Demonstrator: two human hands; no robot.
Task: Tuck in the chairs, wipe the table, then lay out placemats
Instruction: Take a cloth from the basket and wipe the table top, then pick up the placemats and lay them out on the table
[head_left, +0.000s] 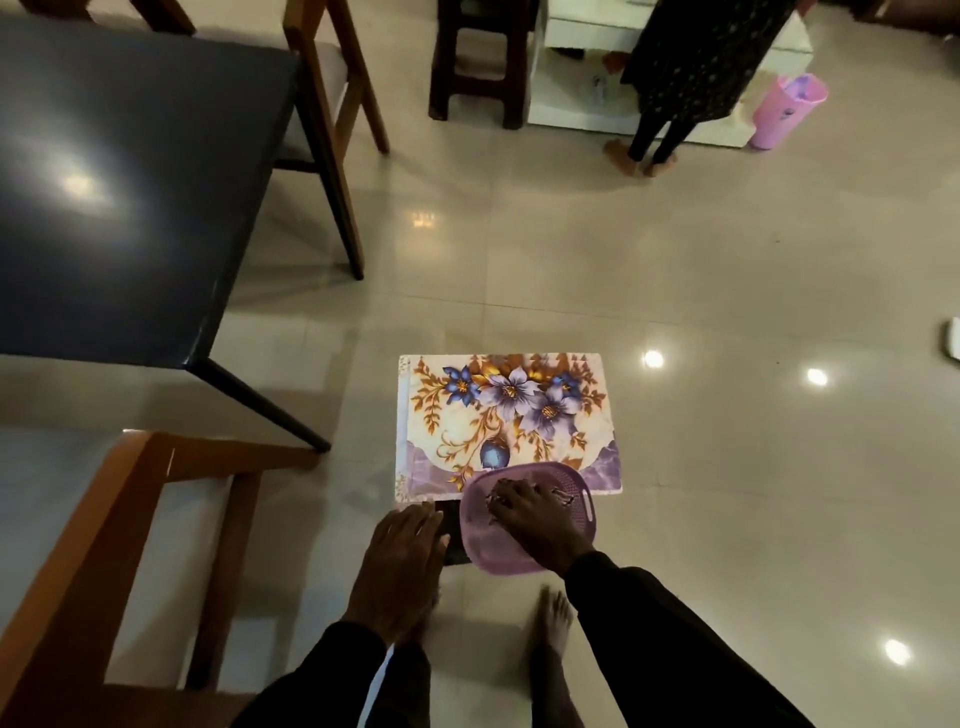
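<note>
A stack of floral placemats (498, 415) lies on the tiled floor to the right of the dark dining table (119, 208). A purple plastic basket (480, 545) sits on the placemats' near edge. My right hand (540, 525) reaches into the basket, fingers curled over a patterned cloth (563, 499). My left hand (400, 566) hovers just left of the basket with fingers straight, above a dark flat object (452, 540). One wooden chair (124, 545) stands at the table's near side, and another (332, 104) at its far right side.
My bare feet (553, 618) stand just behind the basket. Another person (691, 78) stands at the back by a white low unit (566, 104), beside a pink bin (787, 111). A dark wooden stool (478, 57) stands behind the table.
</note>
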